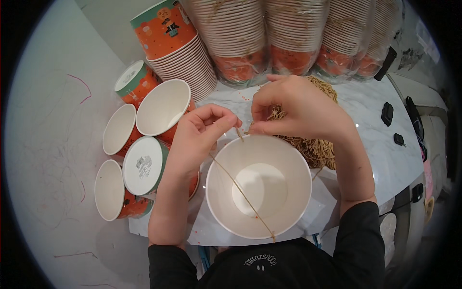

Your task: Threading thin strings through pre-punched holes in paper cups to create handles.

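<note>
A large white-lined paper bucket (297,178) stands mouth up on the table in front of me. A thin brown cord (239,190) stretches across its mouth, from near my left wrist to the near rim. Above the far rim, my left hand (204,127) is closed, with a short end of cord pinched between thumb and forefinger. My right hand (293,107) is just to the right of it, thumb and fingers drawn together; what they hold is too small to make out. Beneath and behind that hand lies a tangled bundle of brown cords (315,150), partly hidden by it.
Several orange and green paper buckets (163,108) lie tipped or upside down at the left. Behind stand a bucket stack (185,70) and plastic-wrapped stacks (236,33). Small black objects (387,114) lie on the marbled table (356,103) at the right. A scribbled pale wall (53,144) borders the left.
</note>
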`<state>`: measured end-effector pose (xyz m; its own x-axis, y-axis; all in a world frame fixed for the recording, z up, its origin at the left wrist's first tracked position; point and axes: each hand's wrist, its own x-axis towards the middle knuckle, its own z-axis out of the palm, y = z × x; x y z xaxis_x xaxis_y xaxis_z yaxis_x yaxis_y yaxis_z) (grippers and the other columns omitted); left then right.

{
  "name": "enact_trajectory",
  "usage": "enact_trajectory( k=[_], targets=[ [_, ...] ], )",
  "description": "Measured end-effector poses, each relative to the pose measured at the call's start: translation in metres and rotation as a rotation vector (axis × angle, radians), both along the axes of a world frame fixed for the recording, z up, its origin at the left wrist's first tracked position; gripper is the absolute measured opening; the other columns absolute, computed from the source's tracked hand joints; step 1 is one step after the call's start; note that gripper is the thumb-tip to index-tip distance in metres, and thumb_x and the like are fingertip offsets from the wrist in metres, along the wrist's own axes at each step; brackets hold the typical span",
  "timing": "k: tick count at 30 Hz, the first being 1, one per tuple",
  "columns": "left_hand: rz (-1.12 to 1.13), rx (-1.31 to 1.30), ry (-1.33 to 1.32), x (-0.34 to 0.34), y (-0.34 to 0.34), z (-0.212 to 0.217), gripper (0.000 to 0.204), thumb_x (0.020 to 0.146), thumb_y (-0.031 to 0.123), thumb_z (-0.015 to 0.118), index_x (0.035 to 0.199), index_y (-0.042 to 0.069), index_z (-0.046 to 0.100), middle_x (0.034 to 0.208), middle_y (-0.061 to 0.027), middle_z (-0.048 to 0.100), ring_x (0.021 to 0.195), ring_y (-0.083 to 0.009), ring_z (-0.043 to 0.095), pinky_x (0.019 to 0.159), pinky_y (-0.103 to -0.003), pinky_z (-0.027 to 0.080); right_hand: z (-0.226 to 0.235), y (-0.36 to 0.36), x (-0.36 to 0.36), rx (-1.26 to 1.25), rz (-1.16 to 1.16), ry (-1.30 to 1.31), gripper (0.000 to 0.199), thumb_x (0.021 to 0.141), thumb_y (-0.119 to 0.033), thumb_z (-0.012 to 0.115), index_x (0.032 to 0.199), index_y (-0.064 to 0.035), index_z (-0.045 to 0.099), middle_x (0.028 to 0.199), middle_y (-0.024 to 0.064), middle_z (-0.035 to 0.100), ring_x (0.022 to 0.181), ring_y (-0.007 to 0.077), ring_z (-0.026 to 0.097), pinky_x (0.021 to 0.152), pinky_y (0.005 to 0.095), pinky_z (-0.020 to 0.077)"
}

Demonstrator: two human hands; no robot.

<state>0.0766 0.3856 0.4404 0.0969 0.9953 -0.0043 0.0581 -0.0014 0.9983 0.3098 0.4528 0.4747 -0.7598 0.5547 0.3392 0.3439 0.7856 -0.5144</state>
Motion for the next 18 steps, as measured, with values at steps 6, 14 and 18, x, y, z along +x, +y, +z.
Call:
enact_trajectory(
  k=[6,14,18],
  targets=[
    [0.092,0.093,0.015,-0.001,-0.003,0.000,0.010,0.098,0.014,0.069,0.100,0.005,0.071,0.086,0.0047,0.068,0.059,0.0020,0.038,0.050,-0.018,0.026,-0.010,-0.005,-0.019,-0.057,0.010,0.126,0.018,0.084,-0.020,0.081,0.088,-0.0039,0.074,0.076,0.0062,0.071,0.072,0.0187,0.070,0.094,0.0398,0.0533],
    [0.090,0.158,-0.169,0.003,-0.008,0.008,0.022,0.101,0.013,0.064,0.120,0.001,0.062,0.083,0.0023,0.061,0.064,-0.0016,0.048,0.058,-0.019,0.042,-0.033,0.001,-0.037,-0.598,0.075,0.466,0.015,0.088,-0.010,0.079,0.096,0.0020,0.077,0.086,0.0046,0.075,0.082,0.0084,0.068,0.076,0.0248,0.0545],
    [0.063,0.243,-0.218,0.007,-0.014,0.011,0.025,0.102,0.009,0.057,0.126,0.000,0.055,0.082,0.0008,0.059,0.066,-0.0032,0.050,0.060,-0.020,0.045,-0.032,-0.001,-0.037,-0.550,0.125,0.414,0.015,0.087,-0.008,0.079,0.099,0.0008,0.077,0.088,0.0052,0.075,0.084,0.0093,0.068,0.078,0.0255,0.0543]
  ],
)
